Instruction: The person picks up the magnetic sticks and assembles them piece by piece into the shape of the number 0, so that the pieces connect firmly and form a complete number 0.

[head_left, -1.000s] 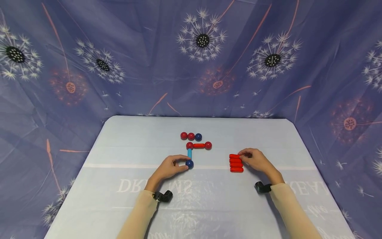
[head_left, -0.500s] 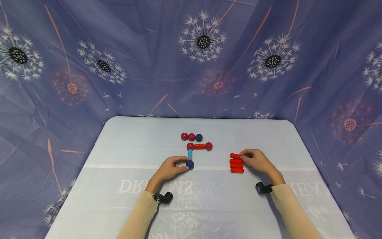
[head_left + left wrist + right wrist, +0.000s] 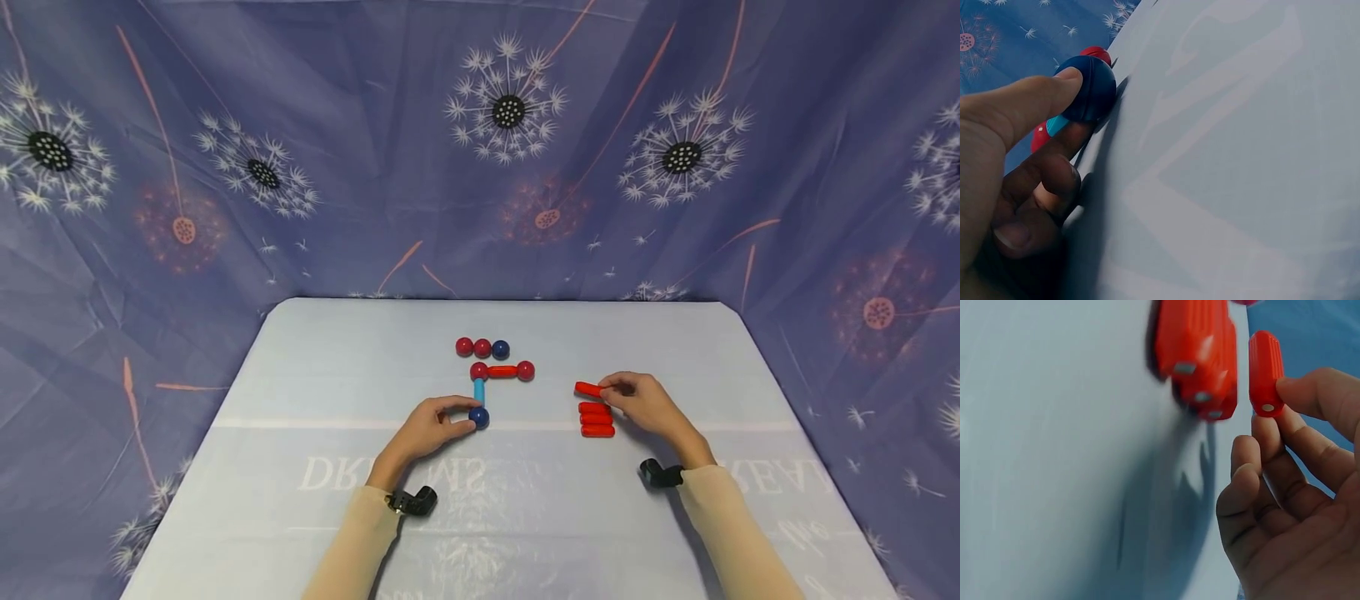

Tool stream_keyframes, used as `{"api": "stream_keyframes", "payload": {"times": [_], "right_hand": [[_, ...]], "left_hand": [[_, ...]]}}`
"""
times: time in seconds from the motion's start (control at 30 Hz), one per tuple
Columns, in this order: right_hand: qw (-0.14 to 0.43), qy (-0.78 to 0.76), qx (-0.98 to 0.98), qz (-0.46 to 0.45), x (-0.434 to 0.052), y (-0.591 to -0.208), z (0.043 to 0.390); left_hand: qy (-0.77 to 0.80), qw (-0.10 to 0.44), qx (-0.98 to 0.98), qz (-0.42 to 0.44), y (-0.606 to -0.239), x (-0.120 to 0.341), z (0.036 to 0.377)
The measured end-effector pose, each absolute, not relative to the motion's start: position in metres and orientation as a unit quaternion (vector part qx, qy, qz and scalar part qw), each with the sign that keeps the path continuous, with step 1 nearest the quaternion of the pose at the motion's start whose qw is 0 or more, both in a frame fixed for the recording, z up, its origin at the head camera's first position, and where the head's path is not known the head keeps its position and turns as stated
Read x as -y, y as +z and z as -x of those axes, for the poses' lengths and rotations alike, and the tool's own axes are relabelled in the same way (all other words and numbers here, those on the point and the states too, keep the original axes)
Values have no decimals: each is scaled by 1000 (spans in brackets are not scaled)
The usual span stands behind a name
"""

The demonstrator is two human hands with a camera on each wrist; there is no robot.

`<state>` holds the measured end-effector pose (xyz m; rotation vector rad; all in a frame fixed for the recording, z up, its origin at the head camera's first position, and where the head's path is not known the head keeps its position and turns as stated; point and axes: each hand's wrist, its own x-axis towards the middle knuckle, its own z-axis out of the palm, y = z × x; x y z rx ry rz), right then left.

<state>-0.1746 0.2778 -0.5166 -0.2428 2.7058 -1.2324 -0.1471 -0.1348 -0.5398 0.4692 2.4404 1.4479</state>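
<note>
Between thumb and fingers my left hand [image 3: 429,432] pinches a dark blue ball [image 3: 478,417]. From that ball a light blue rod [image 3: 479,392] runs away to a red ball [image 3: 479,372], and a red rod [image 3: 502,372] links this ball to another red ball [image 3: 526,371] on the right. My right hand [image 3: 639,402] pinches a loose red rod [image 3: 1266,372] by one end. In the right wrist view a pale round spot shows on that rod's end face. Just nearer than the held rod, several red rods [image 3: 596,419] lie side by side on the table.
Two loose red balls [image 3: 473,347] and a dark blue ball [image 3: 501,349] sit in a row behind the joined pieces. The white table [image 3: 337,358] has a far edge against a purple dandelion-print cloth [image 3: 360,167].
My right hand has drawn one red rod away from the row, so a gap now separates them. My left hand stays on the dark blue ball. The head view has shifted slightly.
</note>
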Motion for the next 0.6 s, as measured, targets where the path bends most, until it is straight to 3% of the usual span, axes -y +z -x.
{"api": "stream_keyframes", "payload": {"times": [0.6], "right_hand": [[79,-432,-891,115,-232,-500,166]], "left_hand": [[501,135,-840,-158,-541,134,147]]}}
